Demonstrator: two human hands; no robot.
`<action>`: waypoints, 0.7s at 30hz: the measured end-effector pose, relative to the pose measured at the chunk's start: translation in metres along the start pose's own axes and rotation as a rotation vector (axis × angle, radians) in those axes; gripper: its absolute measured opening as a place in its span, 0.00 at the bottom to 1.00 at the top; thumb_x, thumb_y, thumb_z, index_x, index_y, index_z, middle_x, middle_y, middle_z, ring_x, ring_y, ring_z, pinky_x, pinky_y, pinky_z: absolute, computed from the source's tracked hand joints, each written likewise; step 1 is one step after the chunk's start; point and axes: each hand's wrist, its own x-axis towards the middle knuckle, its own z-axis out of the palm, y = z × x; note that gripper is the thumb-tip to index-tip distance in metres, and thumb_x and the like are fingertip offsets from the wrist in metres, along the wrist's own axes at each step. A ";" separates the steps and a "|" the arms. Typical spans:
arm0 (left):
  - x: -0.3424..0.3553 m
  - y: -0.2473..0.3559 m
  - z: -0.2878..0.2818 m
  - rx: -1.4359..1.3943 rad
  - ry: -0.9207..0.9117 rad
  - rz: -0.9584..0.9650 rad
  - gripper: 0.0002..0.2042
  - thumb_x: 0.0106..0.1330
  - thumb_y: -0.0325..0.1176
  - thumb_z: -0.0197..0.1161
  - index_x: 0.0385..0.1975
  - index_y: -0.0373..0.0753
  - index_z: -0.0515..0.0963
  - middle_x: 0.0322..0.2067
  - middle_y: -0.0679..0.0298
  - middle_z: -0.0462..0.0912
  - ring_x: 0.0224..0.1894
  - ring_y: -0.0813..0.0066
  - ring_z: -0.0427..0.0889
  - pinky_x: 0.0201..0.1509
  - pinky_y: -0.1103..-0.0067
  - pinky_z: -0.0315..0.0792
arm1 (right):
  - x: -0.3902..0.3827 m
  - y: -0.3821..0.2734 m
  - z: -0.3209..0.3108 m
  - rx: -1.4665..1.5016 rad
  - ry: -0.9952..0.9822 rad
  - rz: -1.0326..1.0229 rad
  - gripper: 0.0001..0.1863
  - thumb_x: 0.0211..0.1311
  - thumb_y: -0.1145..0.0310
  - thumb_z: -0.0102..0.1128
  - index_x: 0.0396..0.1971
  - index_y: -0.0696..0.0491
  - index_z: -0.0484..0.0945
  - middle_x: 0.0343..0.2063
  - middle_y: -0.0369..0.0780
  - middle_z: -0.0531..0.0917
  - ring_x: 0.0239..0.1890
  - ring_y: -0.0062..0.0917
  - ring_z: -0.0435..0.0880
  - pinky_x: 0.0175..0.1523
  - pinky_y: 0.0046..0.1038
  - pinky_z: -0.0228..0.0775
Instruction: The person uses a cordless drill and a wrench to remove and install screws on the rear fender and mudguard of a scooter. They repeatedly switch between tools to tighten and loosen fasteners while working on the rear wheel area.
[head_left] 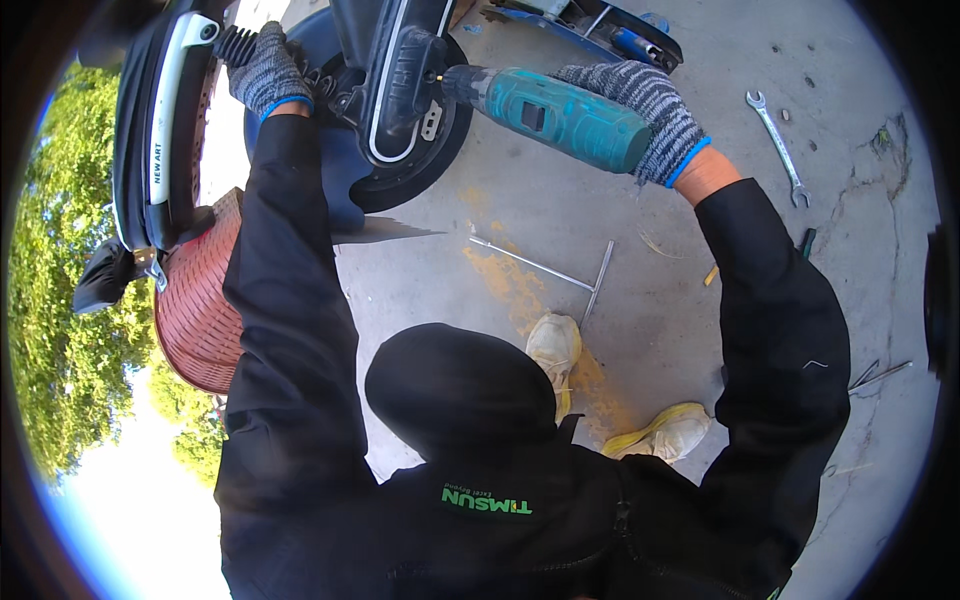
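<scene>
My left hand (268,75), in a grey knitted glove with blue cuff, is closed around a black coil-spring shock absorber (236,44) beside the scooter's wheel. My right hand (655,112), gloved alike, grips a teal cordless drill (560,112); the handle and most of those fingers are hidden behind its body. The drill points left, and its bit meets the side of a black plastic cover (404,95) with a white edge line. Below that cover shows the black tyre (425,170). Whether the bit is turning I cannot tell.
On the concrete lie an open-ended wrench (778,147) at right, a T-handle wrench (560,270) near my white shoes (556,345), and thin metal rods (880,376). A red woven basket (200,300) hangs at left below the white-and-black scooter body (172,120). A blue tray-like part (610,35) sits at the top.
</scene>
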 end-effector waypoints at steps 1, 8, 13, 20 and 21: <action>0.007 -0.008 -0.004 0.007 -0.017 0.009 0.18 0.56 0.34 0.73 0.42 0.29 0.78 0.29 0.55 0.86 0.26 0.69 0.85 0.29 0.76 0.80 | -0.018 0.003 0.004 0.126 0.028 0.020 0.30 0.52 0.57 0.74 0.55 0.48 0.78 0.45 0.43 0.85 0.42 0.35 0.86 0.49 0.32 0.79; 0.008 -0.007 -0.011 0.219 0.015 0.178 0.14 0.59 0.41 0.70 0.29 0.38 0.76 0.20 0.64 0.78 0.19 0.73 0.75 0.25 0.74 0.69 | -0.114 -0.069 0.069 -0.256 -0.270 0.217 0.15 0.60 0.63 0.57 0.46 0.49 0.78 0.30 0.41 0.85 0.32 0.34 0.86 0.37 0.35 0.77; 0.007 -0.015 0.002 0.452 -0.016 0.274 0.19 0.59 0.43 0.68 0.42 0.33 0.77 0.29 0.56 0.85 0.27 0.66 0.85 0.39 0.71 0.78 | -0.112 -0.119 0.222 -0.183 -0.392 0.242 0.09 0.61 0.65 0.53 0.39 0.50 0.77 0.30 0.42 0.85 0.33 0.35 0.86 0.38 0.40 0.77; -0.005 -0.016 -0.020 0.294 0.062 0.053 0.24 0.55 0.41 0.71 0.47 0.31 0.76 0.28 0.54 0.85 0.33 0.60 0.85 0.44 0.69 0.77 | -0.136 -0.133 0.247 -0.260 -0.553 0.196 0.10 0.62 0.64 0.51 0.38 0.48 0.81 0.34 0.41 0.86 0.36 0.34 0.87 0.42 0.41 0.76; -0.010 0.001 -0.003 0.245 0.101 0.132 0.25 0.55 0.43 0.71 0.47 0.31 0.76 0.32 0.53 0.85 0.36 0.58 0.86 0.47 0.68 0.77 | -0.139 -0.122 0.251 -0.221 -0.577 0.294 0.11 0.64 0.64 0.50 0.40 0.47 0.81 0.37 0.40 0.87 0.39 0.34 0.87 0.44 0.42 0.75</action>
